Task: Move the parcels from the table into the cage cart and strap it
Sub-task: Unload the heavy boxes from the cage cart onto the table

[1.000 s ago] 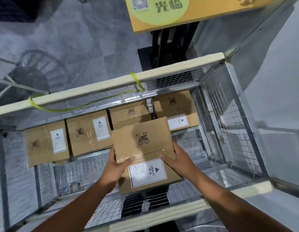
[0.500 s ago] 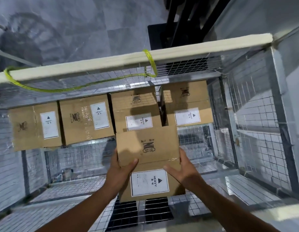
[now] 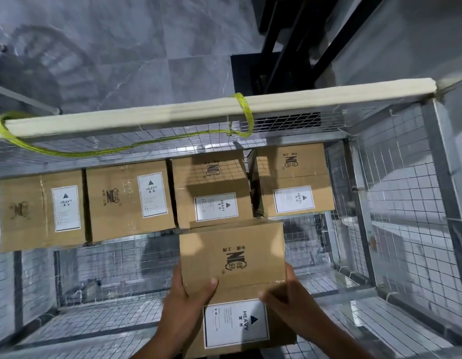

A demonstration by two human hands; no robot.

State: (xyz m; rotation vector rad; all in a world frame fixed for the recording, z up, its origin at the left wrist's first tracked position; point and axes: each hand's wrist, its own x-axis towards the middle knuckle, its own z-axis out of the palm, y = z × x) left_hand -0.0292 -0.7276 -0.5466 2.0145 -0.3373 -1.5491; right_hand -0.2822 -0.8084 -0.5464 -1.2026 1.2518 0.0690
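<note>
I look down into a wire-mesh cage cart (image 3: pixel 395 193). Between my hands is a brown cardboard parcel (image 3: pixel 232 257) with a white HEAVY label, low inside the cart. My left hand (image 3: pixel 183 304) grips its left side with the thumb on top. My right hand (image 3: pixel 289 299) grips its right side. Several more labelled parcels (image 3: pixel 126 200) stand in a row along the far mesh wall. A yellow-green strap (image 3: pixel 244 112) loops round the padded far top rail (image 3: pixel 199 115) and sags inside the far wall.
The cart's mesh floor (image 3: pixel 103 330) lies bare to the left and right of the held parcel. Beyond the far rail is grey tiled floor (image 3: pixel 121 47), and a black stand (image 3: pixel 276 47) rises at the upper right.
The parcel has gone lower and deeper into the cart in both hands. My view has tipped down, so the far rail and the row of parcels look larger and nearer.
</note>
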